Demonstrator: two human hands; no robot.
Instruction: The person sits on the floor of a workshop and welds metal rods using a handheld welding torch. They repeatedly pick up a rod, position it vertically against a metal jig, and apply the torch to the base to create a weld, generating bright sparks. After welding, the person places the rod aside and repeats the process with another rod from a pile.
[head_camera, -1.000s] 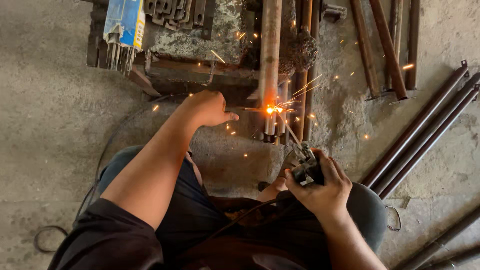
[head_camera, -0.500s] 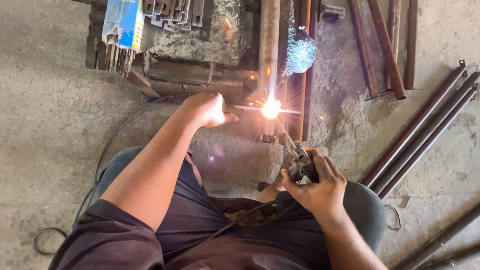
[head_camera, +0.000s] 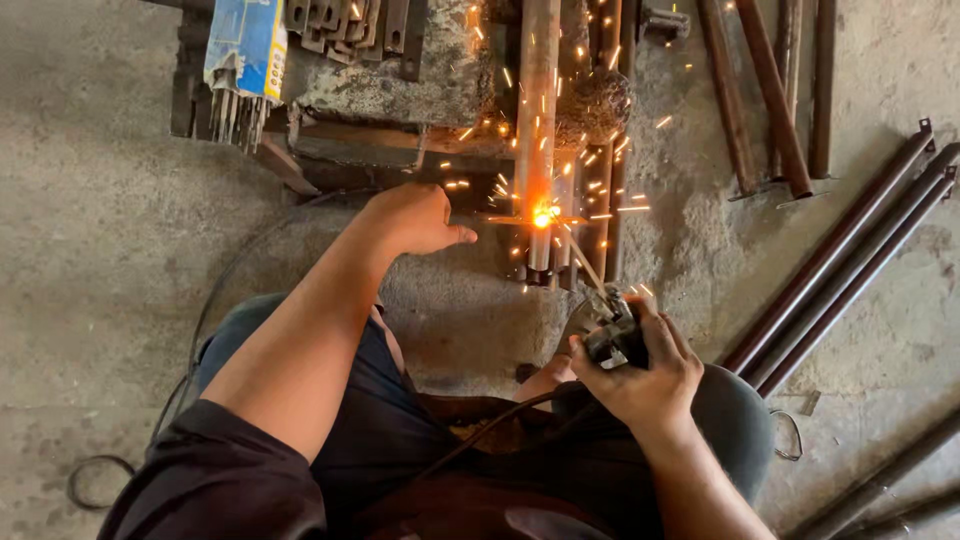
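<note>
My right hand (head_camera: 640, 375) grips a welding electrode holder (head_camera: 608, 332) whose thin rod (head_camera: 582, 262) reaches up to a bright orange arc (head_camera: 542, 216) on a rusty metal pipe (head_camera: 536, 110). Sparks fly around the weld point. My left hand (head_camera: 415, 218) rests on the concrete floor just left of the pipe, fingers curled with the thumb pointing toward the arc, holding nothing. A black cable (head_camera: 490, 425) runs from the holder across my lap.
More rusty pipes (head_camera: 606, 200) lie beside the welded one. Long brown tubes (head_camera: 850, 250) lie diagonally at right, others (head_camera: 770, 100) at top right. A blue packet of welding rods (head_camera: 243, 50) and metal brackets (head_camera: 345, 22) sit at top left. A cable (head_camera: 90, 480) loops at lower left.
The arc flared white-bright half a second ago and is now a smaller orange glow with more sparks spraying upward. Both hands have stayed nearly still.
</note>
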